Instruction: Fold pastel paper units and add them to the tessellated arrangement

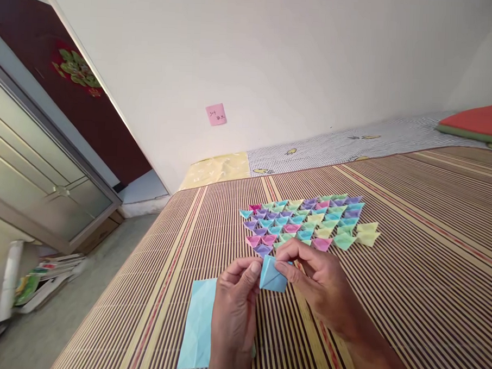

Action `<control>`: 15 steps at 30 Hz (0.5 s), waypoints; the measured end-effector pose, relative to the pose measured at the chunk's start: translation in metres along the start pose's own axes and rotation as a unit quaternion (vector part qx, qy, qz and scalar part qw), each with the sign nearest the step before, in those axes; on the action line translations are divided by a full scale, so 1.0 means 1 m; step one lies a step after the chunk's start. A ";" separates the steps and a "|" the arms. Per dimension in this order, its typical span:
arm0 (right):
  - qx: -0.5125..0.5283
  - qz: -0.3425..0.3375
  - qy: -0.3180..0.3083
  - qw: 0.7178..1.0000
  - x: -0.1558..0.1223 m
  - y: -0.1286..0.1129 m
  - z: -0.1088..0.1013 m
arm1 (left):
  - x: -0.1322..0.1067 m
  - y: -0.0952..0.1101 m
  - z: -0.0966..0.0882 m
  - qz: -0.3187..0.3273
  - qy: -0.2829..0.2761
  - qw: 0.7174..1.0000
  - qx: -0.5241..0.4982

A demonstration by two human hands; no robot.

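A small piece of folded blue paper [273, 278] is held up over the striped mat, with fold lines and a squarish outline. My left hand [236, 298] pinches its left edge between thumb and forefinger. On its upper right side, my right hand [313, 272] grips it with thumb and fingertips. Partly behind my left hand lies a light blue paper sheet [197, 324] with creases. Just beyond my hands, rows of small folded paper pieces [293, 228] in pink, purple, green, yellow and blue are laid out.
The striped bamboo mat [164, 273] covers the bed-like surface. Patterned cloth [312, 152] and yellow cloth [218, 169] run along the white wall. A pink note [216, 114] is stuck there. Red and green folded fabric [477, 123] lies far right. Floor clutter [42, 276] sits left.
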State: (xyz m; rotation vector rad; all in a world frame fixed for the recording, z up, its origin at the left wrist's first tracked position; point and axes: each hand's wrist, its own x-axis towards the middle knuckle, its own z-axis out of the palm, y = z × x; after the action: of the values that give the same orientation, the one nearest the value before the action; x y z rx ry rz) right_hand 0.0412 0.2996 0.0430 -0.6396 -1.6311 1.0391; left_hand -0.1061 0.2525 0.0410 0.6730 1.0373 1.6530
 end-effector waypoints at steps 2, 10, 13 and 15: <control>0.003 -0.004 -0.012 1.000 0.000 -0.001 -0.001 | 0.002 0.002 0.000 -0.038 -0.018 0.998 -0.042; -0.009 -0.005 -0.012 1.000 -0.001 0.000 0.001 | -0.001 0.009 -0.003 -0.043 -0.041 0.998 -0.030; -0.013 -0.005 -0.012 1.000 -0.002 0.001 0.000 | 0.000 0.008 -0.004 -0.041 -0.050 0.998 -0.014; -0.013 -0.007 -0.015 1.000 -0.002 0.001 0.000 | 0.001 0.008 -0.004 -0.043 -0.052 0.998 -0.008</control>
State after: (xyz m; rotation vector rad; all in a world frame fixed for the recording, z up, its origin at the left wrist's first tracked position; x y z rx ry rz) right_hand 0.0420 0.2987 0.0413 -0.6331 -1.6747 1.0231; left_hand -0.1133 0.2515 0.0457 0.6875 0.9635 1.5346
